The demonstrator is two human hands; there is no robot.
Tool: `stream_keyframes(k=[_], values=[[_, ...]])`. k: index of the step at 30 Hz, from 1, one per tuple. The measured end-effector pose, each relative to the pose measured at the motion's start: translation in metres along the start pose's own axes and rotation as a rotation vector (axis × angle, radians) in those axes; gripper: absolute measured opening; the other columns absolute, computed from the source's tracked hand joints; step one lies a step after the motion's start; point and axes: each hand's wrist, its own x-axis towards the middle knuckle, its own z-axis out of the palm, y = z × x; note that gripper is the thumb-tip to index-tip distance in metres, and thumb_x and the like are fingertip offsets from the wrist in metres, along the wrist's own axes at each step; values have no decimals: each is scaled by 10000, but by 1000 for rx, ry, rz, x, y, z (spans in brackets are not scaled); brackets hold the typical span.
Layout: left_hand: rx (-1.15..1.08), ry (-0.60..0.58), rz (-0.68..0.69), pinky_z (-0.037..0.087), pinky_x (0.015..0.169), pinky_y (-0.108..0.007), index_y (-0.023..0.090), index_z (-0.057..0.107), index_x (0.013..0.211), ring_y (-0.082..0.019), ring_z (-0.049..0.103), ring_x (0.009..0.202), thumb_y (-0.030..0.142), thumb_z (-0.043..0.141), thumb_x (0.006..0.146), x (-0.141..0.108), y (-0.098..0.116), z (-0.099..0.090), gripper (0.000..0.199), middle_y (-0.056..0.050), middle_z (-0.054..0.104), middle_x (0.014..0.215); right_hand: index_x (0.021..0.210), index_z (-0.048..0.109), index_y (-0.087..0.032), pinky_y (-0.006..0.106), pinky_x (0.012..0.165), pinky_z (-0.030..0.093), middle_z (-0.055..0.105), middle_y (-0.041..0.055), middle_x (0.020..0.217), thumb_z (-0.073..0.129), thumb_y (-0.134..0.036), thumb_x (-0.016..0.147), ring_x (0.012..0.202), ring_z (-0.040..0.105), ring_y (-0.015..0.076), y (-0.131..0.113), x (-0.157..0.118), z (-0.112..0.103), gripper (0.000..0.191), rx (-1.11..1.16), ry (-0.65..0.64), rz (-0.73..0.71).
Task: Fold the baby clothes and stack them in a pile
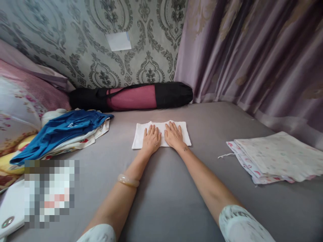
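Note:
A small white cloth, folded to a rectangle, lies flat on the grey bed sheet. My left hand rests palm down on its left half, fingers stretched out. On the right half, my right hand lies flat in the same way, a short gap from the left one. Neither hand grips anything. The parts of the cloth beneath my palms are hidden.
To the right lie folded printed cloths. A blue garment tops a pile at left, near a white phone-like device and a pixelated patch. Along the wall lies a black and pink rolled bag, beside purple curtains.

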Motion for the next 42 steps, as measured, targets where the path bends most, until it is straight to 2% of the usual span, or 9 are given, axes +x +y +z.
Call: stream_keyframes(k=[2,6,15,18,22,27,32,37,42], values=[[-24,6,-6,146,1189,-469,66,401,1441,-266,222,1458,323,223,980,0,5,2,557,-169,327,1538,1452,411,-125,471,1166,96,321,123,1552,271,-285,983,1447,214,248,-2,0,1,515,6,13,-34],[-42,-64,-3,193,1176,-470,47,393,1442,-277,268,1440,298,216,972,1,9,6,561,-179,349,1525,1433,439,-122,450,1161,121,373,113,1527,267,-282,982,1420,276,243,-5,-1,7,509,8,-16,-51],[-61,-37,13,209,1170,-460,54,421,1413,-272,304,1424,298,253,978,1,6,5,527,-170,383,1511,1437,432,-128,456,1156,131,374,103,1528,267,-290,987,1415,284,247,-3,-2,8,506,-17,-19,-50],[-132,11,-46,245,1161,-444,107,484,1356,-248,345,1403,306,273,982,4,-5,-3,473,-140,444,1478,1437,430,-122,476,1159,117,364,114,1531,275,-294,987,1420,275,254,-8,3,2,505,-14,-72,-25],[-192,151,-173,295,1138,-422,138,524,1292,-233,392,1369,243,292,967,8,-37,-11,413,-129,511,1416,1447,413,-122,483,1164,91,338,126,1543,262,-330,998,1441,232,256,-27,11,-1,517,1,-54,-67],[-263,162,-238,374,1084,-383,149,544,1261,-221,502,1267,176,324,931,9,-69,-9,398,-123,585,1328,1458,397,-136,463,1162,111,336,124,1544,268,-385,998,1440,235,245,-44,11,16,539,-2,-52,-77],[-350,158,-298,401,1064,-358,111,561,1261,-226,549,1212,150,342,906,11,-79,-6,419,-136,617,1284,1463,392,-145,451,1163,102,343,108,1543,279,-379,993,1438,236,235,-42,8,26,537,-27,-28,-75],[-461,167,-363,403,1065,-325,84,574,1258,-217,559,1210,130,344,893,13,-85,-8,434,-142,620,1286,1462,390,-127,488,1156,128,337,121,1544,272,-376,988,1434,239,258,-43,12,18,549,-23,-91,-67],[-567,186,-399,438,1029,-347,116,607,1223,-219,591,1169,147,340,894,12,-91,-5,425,-130,650,1244,1452,396,-105,523,1153,105,329,150,1543,282,-358,979,1434,234,274,-59,24,14,548,-24,-108,-80]])
